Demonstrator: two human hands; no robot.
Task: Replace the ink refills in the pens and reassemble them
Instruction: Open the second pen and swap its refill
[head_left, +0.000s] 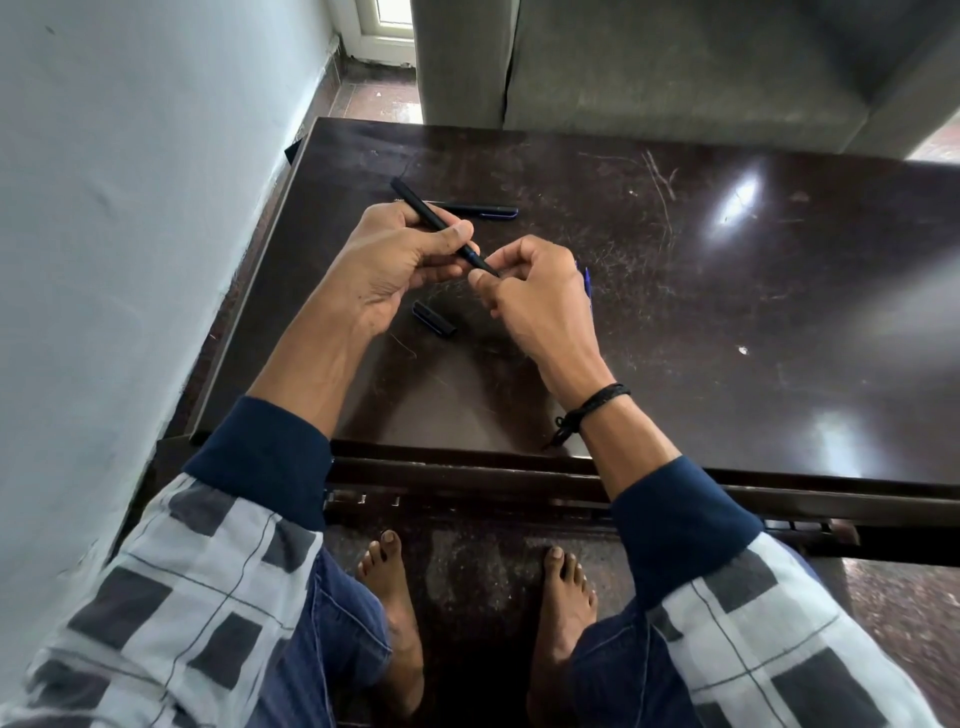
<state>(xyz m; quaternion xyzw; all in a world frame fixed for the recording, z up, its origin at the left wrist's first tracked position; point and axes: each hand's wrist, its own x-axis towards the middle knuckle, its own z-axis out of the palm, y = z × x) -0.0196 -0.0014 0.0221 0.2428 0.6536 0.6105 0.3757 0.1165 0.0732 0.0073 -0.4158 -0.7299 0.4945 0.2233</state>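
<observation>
My left hand (400, 260) is closed around a black pen barrel (421, 208) that slants up and to the left above the dark table (727, 312). My right hand (530, 296) pinches the pen's tip end (485, 266) between thumb and fingers. A thin blue piece (587, 283), perhaps a refill, sticks out behind my right hand. A black pen cap (434, 318) lies on the table just below my hands. A second black pen with a blue clip (480, 210) lies farther back.
A pale wall (130, 208) runs close along the table's left edge. A grey upholstered seat (675, 67) stands behind the table. My bare feet (395, 597) rest on the floor under the table's front edge.
</observation>
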